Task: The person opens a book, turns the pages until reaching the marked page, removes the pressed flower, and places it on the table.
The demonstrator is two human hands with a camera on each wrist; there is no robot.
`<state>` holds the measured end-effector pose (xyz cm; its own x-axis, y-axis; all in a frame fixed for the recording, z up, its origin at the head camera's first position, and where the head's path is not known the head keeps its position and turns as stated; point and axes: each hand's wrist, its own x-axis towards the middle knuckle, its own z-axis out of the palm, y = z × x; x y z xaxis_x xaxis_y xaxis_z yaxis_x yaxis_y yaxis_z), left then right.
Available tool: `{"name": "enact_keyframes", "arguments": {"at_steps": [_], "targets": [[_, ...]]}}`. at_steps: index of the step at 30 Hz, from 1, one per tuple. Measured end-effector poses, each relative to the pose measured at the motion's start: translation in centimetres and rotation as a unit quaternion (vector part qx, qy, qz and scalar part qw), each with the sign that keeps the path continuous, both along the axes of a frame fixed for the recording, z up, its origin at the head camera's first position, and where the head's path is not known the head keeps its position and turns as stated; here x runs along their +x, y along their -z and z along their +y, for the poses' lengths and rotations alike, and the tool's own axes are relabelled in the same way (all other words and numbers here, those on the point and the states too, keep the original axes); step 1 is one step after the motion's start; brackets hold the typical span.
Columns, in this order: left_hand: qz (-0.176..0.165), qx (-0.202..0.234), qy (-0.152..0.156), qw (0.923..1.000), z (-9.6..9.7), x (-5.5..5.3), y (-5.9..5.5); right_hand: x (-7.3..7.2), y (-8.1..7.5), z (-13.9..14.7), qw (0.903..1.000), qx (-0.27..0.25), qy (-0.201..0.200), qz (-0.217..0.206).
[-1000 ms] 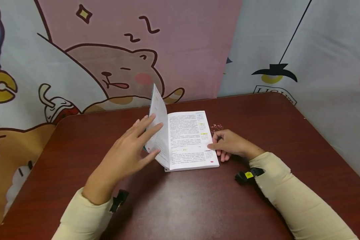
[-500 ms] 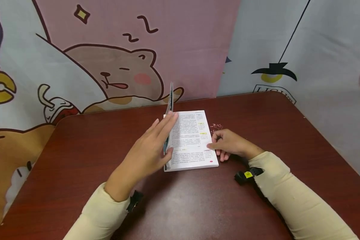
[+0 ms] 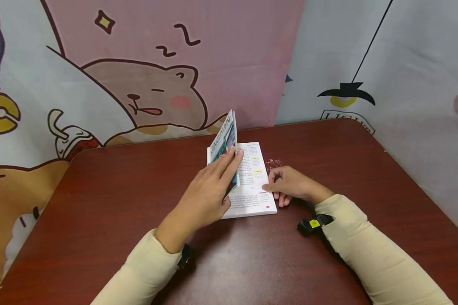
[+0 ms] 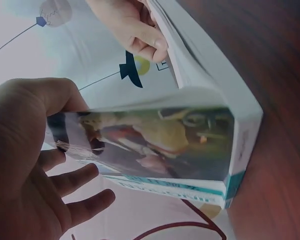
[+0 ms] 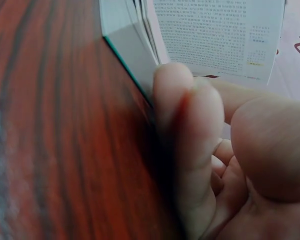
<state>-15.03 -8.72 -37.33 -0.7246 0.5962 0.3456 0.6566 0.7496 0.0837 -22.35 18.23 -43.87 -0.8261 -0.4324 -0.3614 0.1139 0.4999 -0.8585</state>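
A paperback book (image 3: 252, 205) with dense printed text lies on the table in the head view. Its front cover (image 3: 222, 146), teal with the letters JINGDIAN, stands raised and leans right over the page. Extended fingers of my left hand (image 3: 204, 195) rest against the outside of this cover. A colour picture (image 4: 160, 140) on the cover shows in the left wrist view, with the thumb near its edge. My right hand (image 3: 291, 184) pinches the right edge of the book, thumb on the page. Up close, the right wrist view shows the curled fingers (image 5: 197, 120) at the page edges.
The dark red wooden table (image 3: 118, 190) spreads round the book. Behind it hangs a cartoon-printed cloth (image 3: 248, 51). A small pink twig print (image 3: 275, 162) shows beside the book, close to the right hand. Black wrist straps (image 3: 314, 223) sit at the sleeves.
My left hand has moved right, swinging the cover from leaning left, through upright, to leaning right over the page. The right hand has stayed at the book's edge.
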Motion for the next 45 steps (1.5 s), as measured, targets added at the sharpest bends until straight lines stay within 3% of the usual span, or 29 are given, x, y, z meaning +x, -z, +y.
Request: {"name": "enact_keyframes", "arguments": {"at_steps": [5,9,16,21,29,39,45], "targets": [[-0.019,-0.027,0.015,0.9993,1.1,-0.2,0.6,0.4,0.1,0.1,1.0,0.005,-0.004,-0.004],[-0.057,-0.04,0.027,0.9972,1.7,-0.4,1.0,1.0,-0.1,0.6,0.9995,0.025,-0.019,-0.005],[-0.135,-0.082,0.032,0.987,2.6,-0.7,1.7,1.4,0.3,1.8,0.9988,0.0,-0.039,-0.031],[-0.169,-0.108,0.027,0.9793,2.8,-0.9,2.1,0.8,1.0,2.2,0.9978,-0.025,-0.045,-0.042],[-0.172,-0.152,0.044,0.9723,3.2,-1.6,2.6,0.6,1.1,2.1,0.996,-0.043,-0.059,-0.051],[-0.14,-0.218,0.052,0.9646,3.4,-1.9,2.9,0.4,0.7,1.8,0.9916,-0.067,-0.09,-0.063],[-0.131,-0.229,0.051,0.9632,3.8,-2.0,2.8,0.3,0.6,2.0,0.9921,-0.066,-0.085,-0.065]]}}
